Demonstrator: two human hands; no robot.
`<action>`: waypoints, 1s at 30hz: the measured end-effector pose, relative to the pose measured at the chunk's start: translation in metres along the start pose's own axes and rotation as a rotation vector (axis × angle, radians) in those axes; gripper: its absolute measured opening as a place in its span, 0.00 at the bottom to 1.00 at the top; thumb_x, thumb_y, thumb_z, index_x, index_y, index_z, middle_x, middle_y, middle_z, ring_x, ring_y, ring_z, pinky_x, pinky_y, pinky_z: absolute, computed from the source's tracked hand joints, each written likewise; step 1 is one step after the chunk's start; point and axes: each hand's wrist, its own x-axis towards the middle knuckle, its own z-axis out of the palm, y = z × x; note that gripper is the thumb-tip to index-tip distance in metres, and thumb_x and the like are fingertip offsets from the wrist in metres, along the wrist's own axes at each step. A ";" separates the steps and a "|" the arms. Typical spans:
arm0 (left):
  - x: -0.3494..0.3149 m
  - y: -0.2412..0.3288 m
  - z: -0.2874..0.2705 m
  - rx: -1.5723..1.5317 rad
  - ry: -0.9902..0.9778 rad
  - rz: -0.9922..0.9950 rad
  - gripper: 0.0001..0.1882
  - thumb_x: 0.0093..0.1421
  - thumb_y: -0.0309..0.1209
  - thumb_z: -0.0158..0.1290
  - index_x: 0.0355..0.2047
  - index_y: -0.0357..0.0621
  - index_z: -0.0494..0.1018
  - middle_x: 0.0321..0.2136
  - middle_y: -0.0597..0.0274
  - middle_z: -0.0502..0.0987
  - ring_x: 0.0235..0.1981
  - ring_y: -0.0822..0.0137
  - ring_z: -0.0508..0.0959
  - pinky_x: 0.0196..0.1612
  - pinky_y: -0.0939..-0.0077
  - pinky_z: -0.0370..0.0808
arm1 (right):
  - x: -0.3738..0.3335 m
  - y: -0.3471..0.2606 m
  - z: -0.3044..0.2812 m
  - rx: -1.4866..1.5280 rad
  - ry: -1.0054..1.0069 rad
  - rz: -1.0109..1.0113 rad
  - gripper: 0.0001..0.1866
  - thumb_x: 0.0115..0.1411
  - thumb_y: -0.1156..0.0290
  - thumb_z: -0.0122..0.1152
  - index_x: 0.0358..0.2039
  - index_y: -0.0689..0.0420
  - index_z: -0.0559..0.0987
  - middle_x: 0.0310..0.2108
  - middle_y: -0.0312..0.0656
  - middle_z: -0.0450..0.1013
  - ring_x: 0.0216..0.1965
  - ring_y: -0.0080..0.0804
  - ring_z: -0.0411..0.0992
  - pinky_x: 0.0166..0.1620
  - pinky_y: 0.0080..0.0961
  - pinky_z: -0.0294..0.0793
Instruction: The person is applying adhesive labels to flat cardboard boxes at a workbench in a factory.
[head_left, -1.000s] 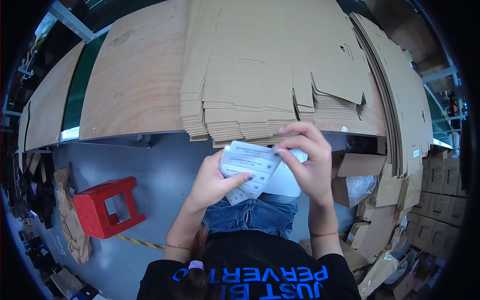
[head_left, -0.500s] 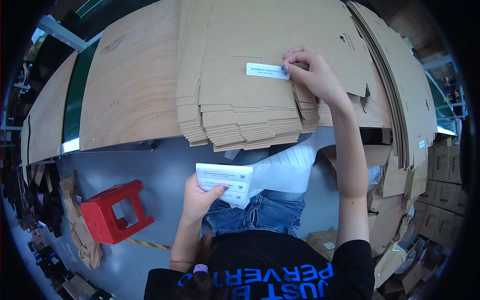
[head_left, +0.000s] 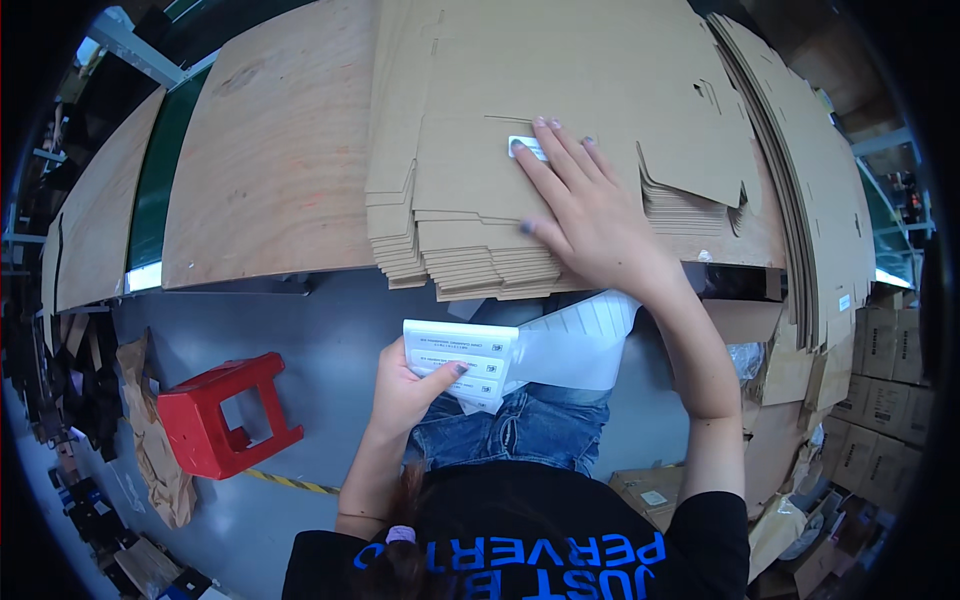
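Note:
My right hand lies flat with its fingers stretched out over a white sticker label on the top sheet of a stack of flat cardboard boxes. Only the label's left end shows; the fingers cover the rest. Below the table edge, my left hand is closed on a roll of labels, the thumb across its printed face. From the roll a strip of pale backing paper trails to the right, over my lap and up toward the table edge.
A bare wooden tabletop extends left of the stack. More flattened cardboard leans at the right, with stacked cartons beyond. On the floor at left are a red plastic stool and crumpled brown paper.
My right hand has let go of the label's right end and now lies flat over it, pressed on the cardboard. The left hand still grips the label roll.

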 end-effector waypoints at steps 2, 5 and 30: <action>-0.004 0.002 -0.002 0.014 -0.011 0.015 0.14 0.49 0.16 0.57 0.38 0.29 0.70 0.32 0.46 0.79 0.29 0.61 0.81 0.31 0.76 0.80 | -0.010 -0.013 -0.012 -0.015 -0.096 0.009 0.29 0.53 0.70 0.61 0.55 0.62 0.66 0.60 0.52 0.58 0.60 0.45 0.59 0.60 0.34 0.61; -0.006 0.005 0.000 0.018 -0.015 0.046 0.14 0.50 0.17 0.57 0.38 0.29 0.70 0.32 0.46 0.79 0.29 0.61 0.81 0.31 0.76 0.80 | -0.020 -0.019 -0.027 -0.042 -0.190 -0.001 0.33 0.54 0.69 0.60 0.59 0.61 0.61 0.63 0.51 0.54 0.64 0.44 0.54 0.63 0.38 0.56; -0.010 0.017 -0.004 0.059 -0.073 0.104 0.13 0.50 0.21 0.57 0.38 0.34 0.71 0.29 0.51 0.79 0.27 0.66 0.81 0.30 0.80 0.78 | 0.012 0.019 0.003 0.039 -0.083 0.153 0.21 0.63 0.73 0.42 0.57 0.51 0.67 0.61 0.41 0.59 0.64 0.44 0.52 0.66 0.43 0.47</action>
